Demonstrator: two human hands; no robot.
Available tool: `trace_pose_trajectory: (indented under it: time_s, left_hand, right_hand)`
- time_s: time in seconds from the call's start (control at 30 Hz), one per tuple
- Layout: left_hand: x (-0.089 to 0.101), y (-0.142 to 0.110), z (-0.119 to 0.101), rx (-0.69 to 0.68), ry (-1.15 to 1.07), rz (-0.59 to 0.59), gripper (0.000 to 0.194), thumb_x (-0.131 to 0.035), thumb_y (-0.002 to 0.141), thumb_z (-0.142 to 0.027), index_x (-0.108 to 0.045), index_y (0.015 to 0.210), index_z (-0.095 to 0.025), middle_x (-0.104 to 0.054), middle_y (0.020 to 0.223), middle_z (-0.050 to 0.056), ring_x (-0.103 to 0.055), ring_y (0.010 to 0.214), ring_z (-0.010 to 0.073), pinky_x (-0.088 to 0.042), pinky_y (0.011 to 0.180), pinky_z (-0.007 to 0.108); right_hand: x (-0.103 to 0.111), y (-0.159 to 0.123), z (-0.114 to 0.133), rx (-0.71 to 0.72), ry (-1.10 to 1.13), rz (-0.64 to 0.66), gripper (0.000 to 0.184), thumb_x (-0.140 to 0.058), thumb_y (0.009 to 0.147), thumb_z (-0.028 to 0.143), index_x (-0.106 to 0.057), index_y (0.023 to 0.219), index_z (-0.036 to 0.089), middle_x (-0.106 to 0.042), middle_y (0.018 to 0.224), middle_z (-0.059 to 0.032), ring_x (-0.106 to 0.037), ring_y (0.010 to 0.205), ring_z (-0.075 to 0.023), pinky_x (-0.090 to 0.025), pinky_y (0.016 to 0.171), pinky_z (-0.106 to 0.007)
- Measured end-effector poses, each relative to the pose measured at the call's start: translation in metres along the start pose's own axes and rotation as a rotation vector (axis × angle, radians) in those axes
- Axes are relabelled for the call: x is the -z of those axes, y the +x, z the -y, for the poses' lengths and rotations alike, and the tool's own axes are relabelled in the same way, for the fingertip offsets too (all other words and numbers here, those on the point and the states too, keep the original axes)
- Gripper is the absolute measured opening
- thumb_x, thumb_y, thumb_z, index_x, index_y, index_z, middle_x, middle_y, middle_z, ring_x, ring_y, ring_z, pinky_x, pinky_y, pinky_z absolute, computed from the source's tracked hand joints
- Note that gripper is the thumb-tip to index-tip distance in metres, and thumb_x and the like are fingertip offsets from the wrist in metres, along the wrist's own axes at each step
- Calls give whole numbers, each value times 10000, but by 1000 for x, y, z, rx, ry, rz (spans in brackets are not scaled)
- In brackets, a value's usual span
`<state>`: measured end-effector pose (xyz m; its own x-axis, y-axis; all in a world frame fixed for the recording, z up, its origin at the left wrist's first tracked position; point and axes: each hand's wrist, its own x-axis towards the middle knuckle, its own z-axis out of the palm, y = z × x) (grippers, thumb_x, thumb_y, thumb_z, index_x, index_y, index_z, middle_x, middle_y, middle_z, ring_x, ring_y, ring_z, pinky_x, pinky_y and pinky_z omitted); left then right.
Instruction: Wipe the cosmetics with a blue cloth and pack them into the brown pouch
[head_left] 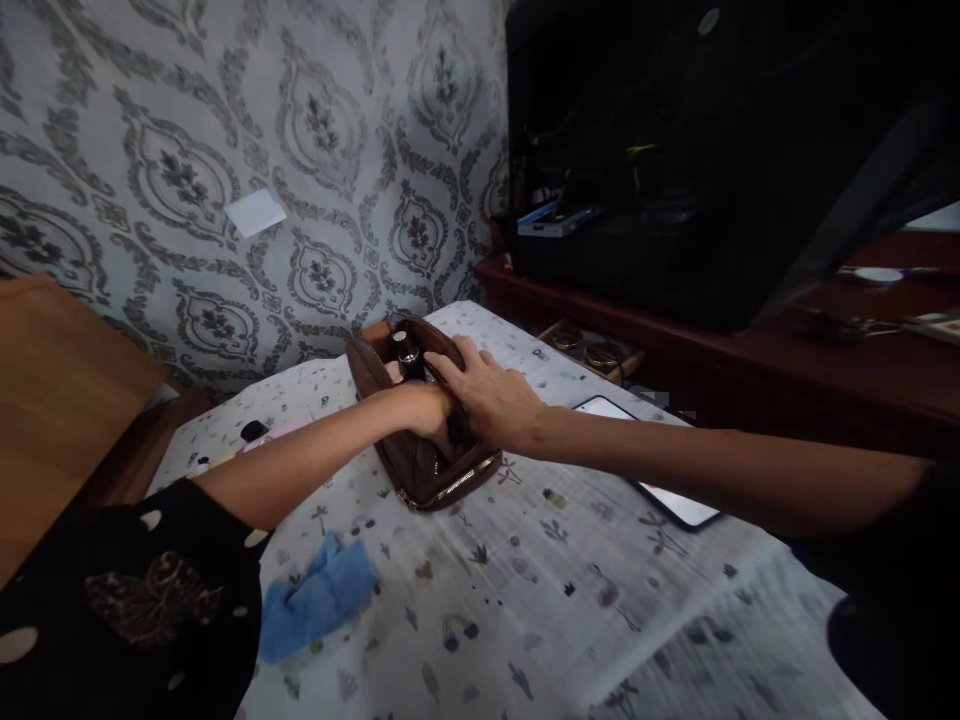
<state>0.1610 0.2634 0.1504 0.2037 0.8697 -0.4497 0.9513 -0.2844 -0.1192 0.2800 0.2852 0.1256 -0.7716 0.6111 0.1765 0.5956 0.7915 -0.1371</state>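
Observation:
A brown zippered bag (411, 462) lies unzipped on the patterned cloth, its gold zip teeth showing at the near end. My left hand (431, 412) reaches down into the opening, and its fingers are hidden inside. At the bag's right side, my right hand (499, 400) grips the rim, thumb toward the opening and the other fingers over the outer side. A small dark bottle with a shiny collar (406, 352) stands inside near the far end, beyond my left hand. Other contents are too dark to make out.
A crumpled blue cloth (319, 600) lies in front on the white printed cloth (480, 650). A phone with a lit screen (679, 502) is under my right forearm. Small items, one with a black cap (254, 431), lie left. A large black screen (645, 160) stands right.

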Motion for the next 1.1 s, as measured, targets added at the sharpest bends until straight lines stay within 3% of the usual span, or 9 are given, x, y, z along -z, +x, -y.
trace_pose_trajectory:
  time_s: [0.1, 0.27, 0.33, 0.43, 0.6, 0.83, 1.1]
  left_hand:
    - [9, -5, 17, 91, -62, 80, 573, -794, 635, -452, -713, 1112, -146, -753, 1024, 90, -664, 916, 261, -500, 792, 278]
    - [13, -12, 41, 117, -353, -16, 375, -664, 789, -418, -683, 1015, -119, -737, 933, 58, -677, 844, 218, -506, 725, 256]
    - [9, -12, 36, 109, -326, -68, 406, -688, 777, -425, -658, 1066, -141, -736, 1005, 57, -684, 923, 229, -517, 778, 263]
    - [1, -9, 17, 128, -115, -124, 483, -727, 746, -445, -638, 1129, -165, -722, 1110, 97, -681, 1041, 281, -529, 854, 317]
    - [-2, -5, -4, 139, -2, -152, 362, -707, 790, -383, -689, 1061, -144, -731, 1074, 151, -712, 1021, 302, -556, 809, 313]
    - [-11, 1, -3, 121, -10, -191, 342, -700, 763, -314, -723, 1028, -99, -740, 1026, 179, -718, 991, 324, -568, 780, 314]
    - [-17, -3, -1, 95, -91, -264, 370, -695, 752, -333, -723, 1017, -77, -746, 973, 188, -732, 916, 342, -565, 695, 334]
  right_hand:
    - [-1, -3, -2, -22, 54, 12, 880, -622, 764, 76, -231, 1523, 286, -304, 1519, -163, -505, 1252, -330, -556, 794, -396]
    - [-8, -14, -10, -62, 194, -31, 860, -588, 831, 186, -127, 1556, 220, -339, 1496, -203, -540, 1236, -343, -552, 795, -418]
    - [-14, -19, -15, -85, 251, -58, 861, -565, 847, 229, -87, 1563, 183, -370, 1476, -220, -592, 1164, -344, -542, 780, -423]
    - [-22, -26, -22, -138, 352, -63, 854, -539, 853, 279, -85, 1555, 105, -482, 1388, -242, -644, 1061, -333, -517, 802, -416]
    - [-22, -32, -22, -196, 506, 28, 743, -501, 872, 287, -191, 1498, 34, -706, 1009, -177, -681, 888, -294, -489, 745, -354]
    - [-14, -33, -14, -203, 478, 68, 589, -453, 881, 232, -298, 1418, 47, -703, 902, -132, -678, 790, -252, -450, 673, -291]
    - [-20, -34, -18, -141, 459, 13, 526, -456, 834, 211, -381, 1343, 99, -692, 824, -88, -652, 730, -245, -434, 646, -299]
